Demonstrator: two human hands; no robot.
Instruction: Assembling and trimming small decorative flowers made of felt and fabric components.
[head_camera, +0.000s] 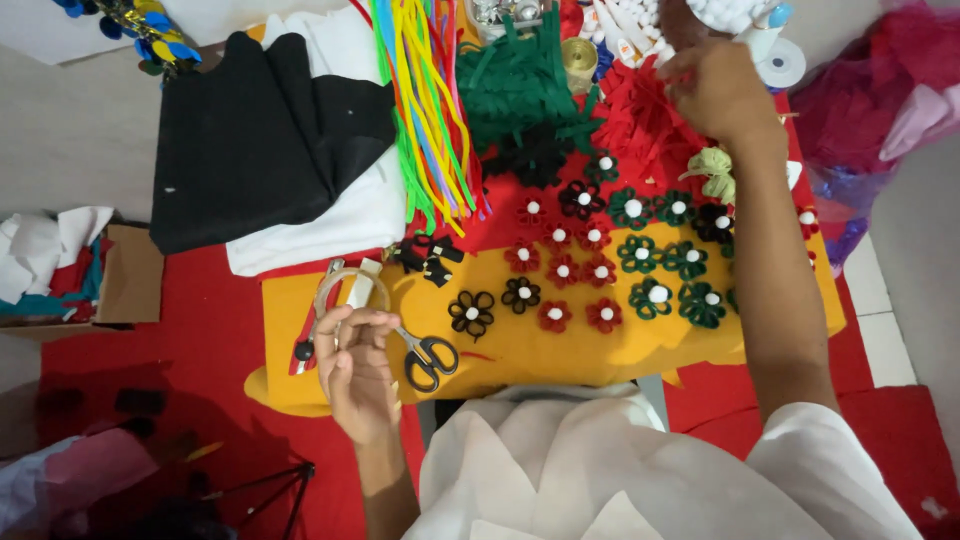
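From the head camera I see my left hand (357, 375) at seven o'clock, fingers pinched on something too small to make out, beside black-handled scissors (425, 355). My right hand (718, 90) reaches to one o'clock, curled into the red felt strips (640, 125), grip unclear. Soft felt flowers (600, 270) dot the yellow worktop (520, 350).

Right hand's fingers (690, 62) behind red strips (640, 120)

Folded black cloth (255, 140) lies on white cloth (330, 215), beside bright pipe cleaners (432, 110) and scissors (428, 358).
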